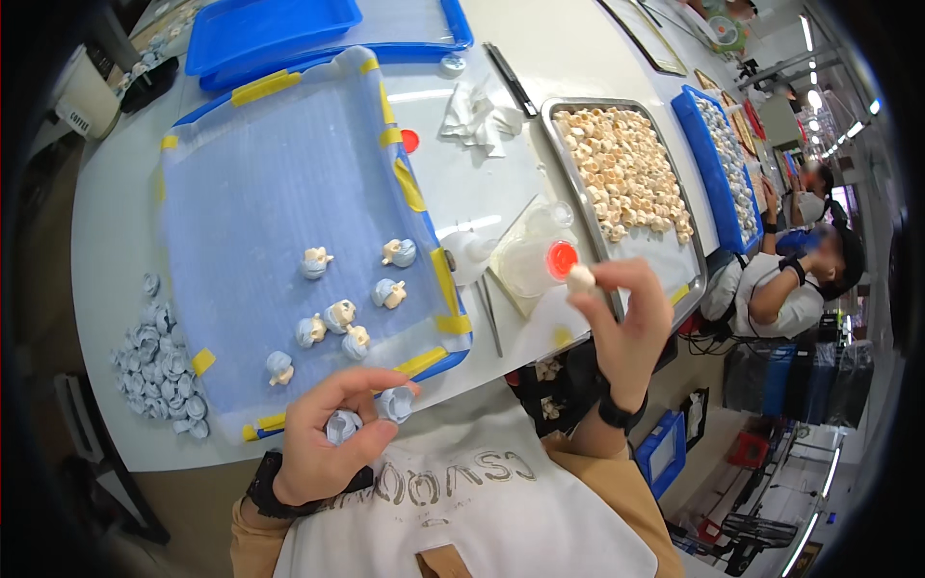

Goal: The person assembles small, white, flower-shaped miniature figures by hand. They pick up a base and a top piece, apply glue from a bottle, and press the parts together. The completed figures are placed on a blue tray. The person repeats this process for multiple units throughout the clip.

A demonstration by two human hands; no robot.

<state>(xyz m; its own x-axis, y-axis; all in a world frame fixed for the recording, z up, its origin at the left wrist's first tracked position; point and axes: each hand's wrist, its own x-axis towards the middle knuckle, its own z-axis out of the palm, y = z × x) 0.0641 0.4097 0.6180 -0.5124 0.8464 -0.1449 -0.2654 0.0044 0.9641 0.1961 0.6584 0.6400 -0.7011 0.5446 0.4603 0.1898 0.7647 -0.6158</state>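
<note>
My left hand [332, 424], near the front edge of a blue tray [241, 183] lined with a pale sheet, holds two light-blue hollow doll-hair pieces [395, 404]. Between thumb and forefinger, my right hand [631, 328] pinches a small beige doll head [580, 279], raised beside a jar with a red opening [562, 259]. Inside the lined tray lie several beige heads wearing blue hair [315, 262]. Loose blue hair pieces [159, 376] are heaped on the table left of it. A metal tray [556, 130] at the right carries many bare beige heads [626, 169].
Tweezers [489, 318] and a clear bottle [469, 255] lie between the trays. Crumpled tissue [480, 118] and a black cutter-like tool [511, 79] sit farther back. Empty-looking blue trays [275, 34] stand at the far left. Another person [780, 279] sits at the right, near a filled blue bin [708, 164].
</note>
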